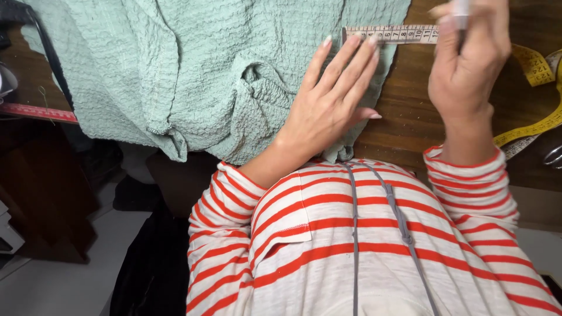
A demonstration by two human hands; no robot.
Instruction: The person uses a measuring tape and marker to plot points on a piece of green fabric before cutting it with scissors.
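Observation:
My left hand [331, 96] lies flat with fingers spread on a crinkled mint-green fabric [193, 70], its fingertips pinning the end of a white measuring tape [392, 34] at the cloth's right edge. My right hand [468, 64] hovers above the wooden table [404, 117] near that tape, fingers closed on a thin pale pen-like stick [461, 11] that reaches past the top edge. My red-and-white striped sleeves fill the lower part of the view.
A yellow measuring tape [538, 88] curls at the right edge, with metal scissor handles [553, 155] below it. A red tape or ruler [38, 112] lies at the left. Dark furniture and a pale floor [64, 281] sit lower left.

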